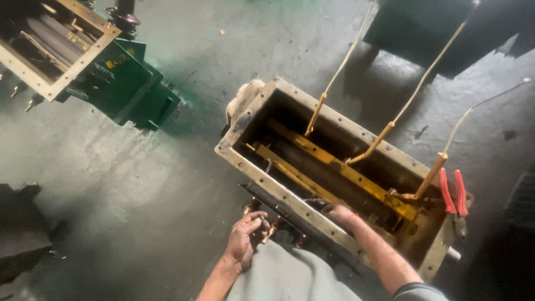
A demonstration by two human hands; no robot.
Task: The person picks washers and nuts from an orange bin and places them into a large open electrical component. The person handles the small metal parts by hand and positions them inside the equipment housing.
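Note:
An open rectangular metal tank [253, 160] with a bolt-holed flange stands on the floor in front of me. Inside it lie yellow bars [340, 167] and a dark core. Three long leads [329, 89] rise out of it. My left hand [244, 238] is outside the near wall, fingers curled around a brass terminal stud [262, 221]. My right hand [338, 212] reaches over the near rim into the tank, its fingertips hidden inside.
Red-handled pliers [454, 195] rest on the tank's right rim. A second open tank on a green body [120, 72] stands at the upper left. A dark box [423, 28] is at the top right, and a dark object [19, 228] at the left edge.

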